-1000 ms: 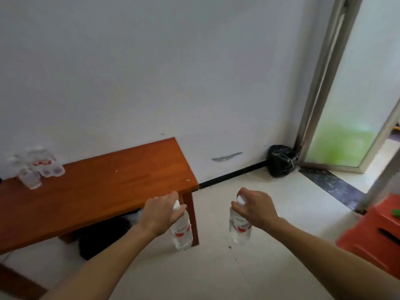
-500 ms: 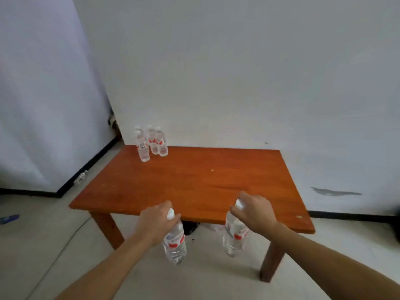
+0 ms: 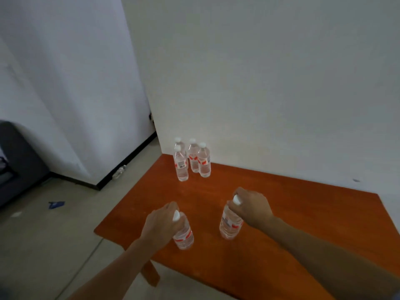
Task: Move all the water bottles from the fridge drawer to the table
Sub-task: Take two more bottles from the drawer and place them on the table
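Delivering 2 more to the surface (image 3: 303, 224).
Gripping left bottle (image 3: 184, 236) in left hand (image 3: 161, 226), right bottle (image 3: 229, 225) in right hand (image 3: 252, 207), by the front left corner; counting 4 bottles (image 3: 193, 162) done at the far left corner; cannot tell what remains.

Four bottles (image 3: 193, 161) crowd the far corner of the table (image 3: 292, 215); wood right of them lies bare.

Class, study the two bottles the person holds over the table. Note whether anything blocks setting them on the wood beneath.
Nothing visible does. The left bottle, in the left hand, and the right bottle, in the right hand, have bare table beneath; the four standing bottles cluster at the far corner, apart.
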